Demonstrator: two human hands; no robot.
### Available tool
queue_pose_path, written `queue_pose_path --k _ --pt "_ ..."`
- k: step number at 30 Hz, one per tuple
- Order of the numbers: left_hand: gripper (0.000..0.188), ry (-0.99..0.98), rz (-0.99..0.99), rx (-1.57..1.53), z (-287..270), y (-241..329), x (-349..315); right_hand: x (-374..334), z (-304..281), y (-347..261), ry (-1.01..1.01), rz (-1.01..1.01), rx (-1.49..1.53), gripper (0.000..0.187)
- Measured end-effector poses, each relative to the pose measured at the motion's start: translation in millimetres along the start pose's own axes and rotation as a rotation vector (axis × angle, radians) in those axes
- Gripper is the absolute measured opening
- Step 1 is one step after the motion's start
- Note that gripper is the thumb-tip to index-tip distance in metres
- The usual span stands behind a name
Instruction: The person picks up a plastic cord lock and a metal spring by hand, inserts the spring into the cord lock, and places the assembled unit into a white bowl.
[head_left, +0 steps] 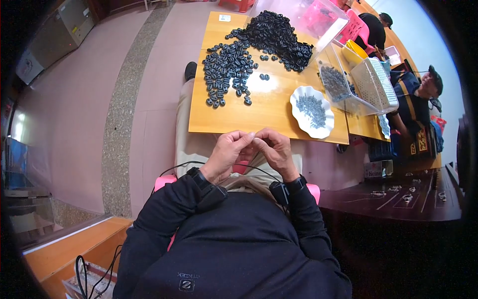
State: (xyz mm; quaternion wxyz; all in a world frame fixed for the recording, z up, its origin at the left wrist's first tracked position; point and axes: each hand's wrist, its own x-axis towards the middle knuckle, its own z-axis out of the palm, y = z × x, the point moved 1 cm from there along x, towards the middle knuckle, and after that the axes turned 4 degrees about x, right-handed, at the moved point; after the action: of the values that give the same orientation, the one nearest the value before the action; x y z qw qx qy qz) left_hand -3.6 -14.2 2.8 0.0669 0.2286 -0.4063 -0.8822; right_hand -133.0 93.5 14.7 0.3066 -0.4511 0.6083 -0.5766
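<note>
Just short of the table's near edge, my left hand [230, 152] and my right hand [275, 150] meet over my lap. Both are closed in a pinch, thumbs and fingertips almost touching. Whatever lies between the fingertips is too small or too hidden to name. Beyond them on the wooden table [269, 107], small black oval parts with two holes [226, 70] are spread in a loose layer at the left. To the right of my hands stands a white scalloped dish [297, 119] with many tiny grey pieces [312, 110] in it.
A large heap of black parts [274, 37] spills from a clear plastic box [328, 20] at the back. A second clear bin [356, 105] holds dark pieces beside a white perforated basket [373, 82]. Two people sit at the right. A dark bench [393, 199] stands at lower right.
</note>
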Motion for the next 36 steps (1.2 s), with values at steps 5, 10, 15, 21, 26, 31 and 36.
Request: queue_pose_path --k 5,10,15,21,26,31,36 --pt "0.019 0.036 0.062 -0.016 0 0 0 0 0 6 0.128 0.064 0.072 0.013" --pt "0.014 0.073 0.150 0.080 6 4 -2 -1 0 16 0.171 0.209 0.447 0.012" --pt "0.013 0.105 0.190 0.075 5 5 -5 -1 6 11 0.139 0.336 0.796 0.012" --pt "0.013 0.141 0.255 0.048 3 0 2 -2 5 6 0.092 0.319 0.653 0.012" --pt "0.013 0.142 0.222 -0.009 8 3 -3 -2 8 0 0.088 0.047 0.211 0.011" --pt "0.014 0.173 0.242 -0.048 2 -2 0 7 -31 -1 0.154 -0.215 -0.270 0.010" --pt "0.011 0.174 0.255 -0.061 4 -3 1 21 -120 -12 0.393 -0.051 -0.817 0.013"
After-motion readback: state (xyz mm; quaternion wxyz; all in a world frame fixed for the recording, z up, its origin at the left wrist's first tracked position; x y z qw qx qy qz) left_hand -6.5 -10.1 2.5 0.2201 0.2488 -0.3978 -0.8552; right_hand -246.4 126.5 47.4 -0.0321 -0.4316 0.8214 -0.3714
